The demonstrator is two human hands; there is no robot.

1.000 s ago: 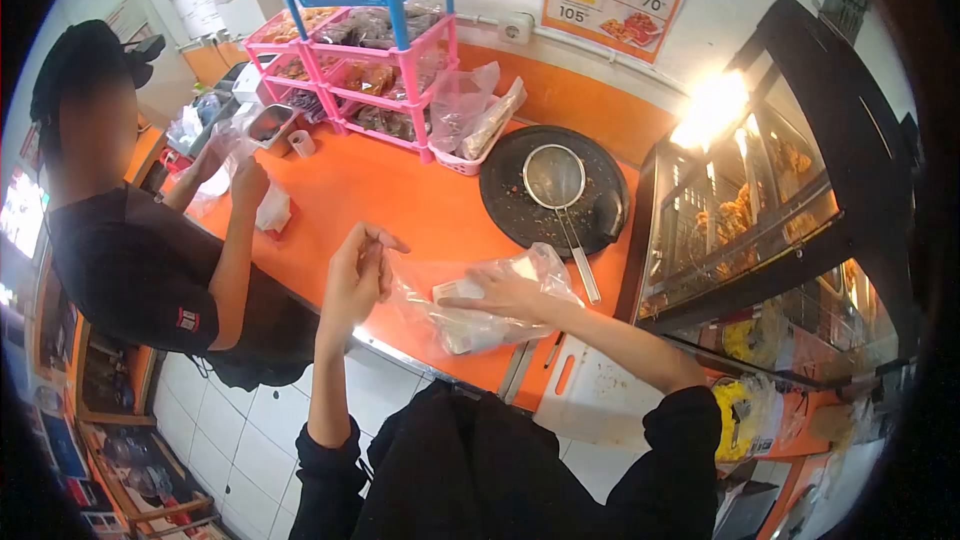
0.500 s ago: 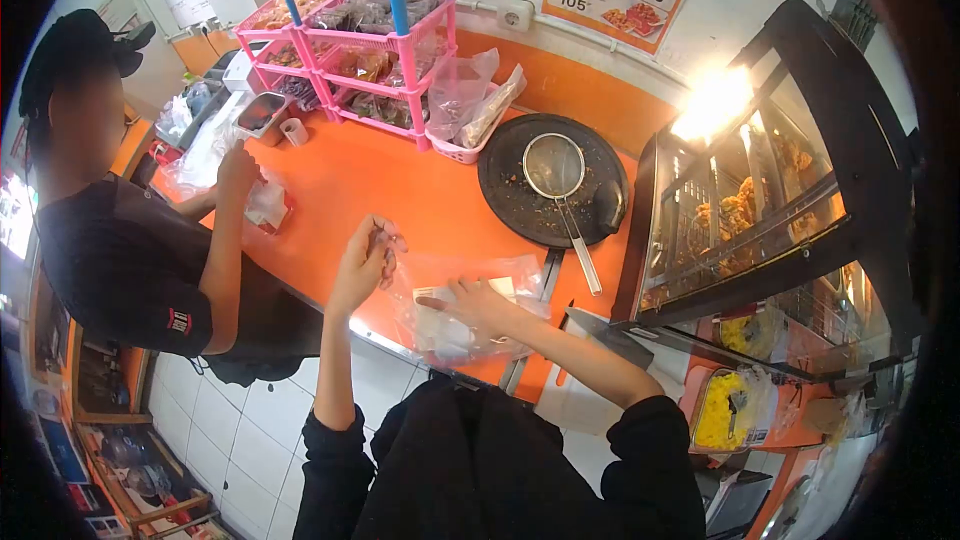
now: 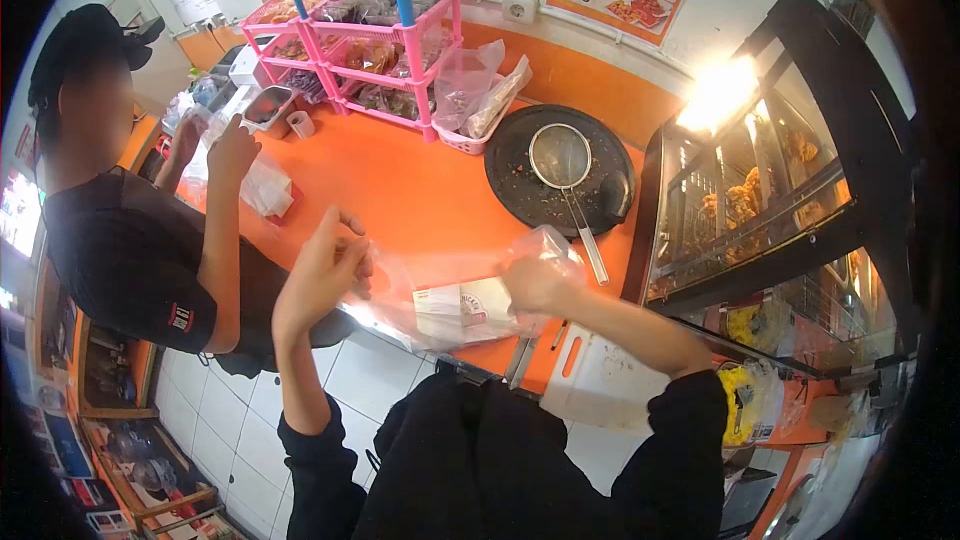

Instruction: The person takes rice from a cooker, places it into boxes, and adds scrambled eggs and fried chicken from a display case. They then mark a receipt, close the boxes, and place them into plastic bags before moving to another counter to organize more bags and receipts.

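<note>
A pale paper box (image 3: 440,314) with dark printing lies on the orange counter, inside or under a clear plastic bag (image 3: 398,282) spread around it. My left hand (image 3: 325,270) is raised at the bag's left side, fingers curled in a pinch on its edge. To the right of the box, my blurred right hand (image 3: 540,285) is closed on the other side of the bag, where the plastic bunches up above the knuckles. The bag is stretched between both hands.
A black round pan (image 3: 510,190) holds a strainer (image 3: 561,157). Beyond it stands a lit glass food case (image 3: 750,190). Pink tiered racks (image 3: 415,80) hold bagged goods. At left, a co-worker (image 3: 130,240) handles plastic over a red-and-white package (image 3: 270,190). A white cutting board (image 3: 595,375) lies right.
My right hand has moved right off the box and closed on the bag. My left hand has shifted left, and the bag is drawn wider. The co-worker's hands have risen and parted.
</note>
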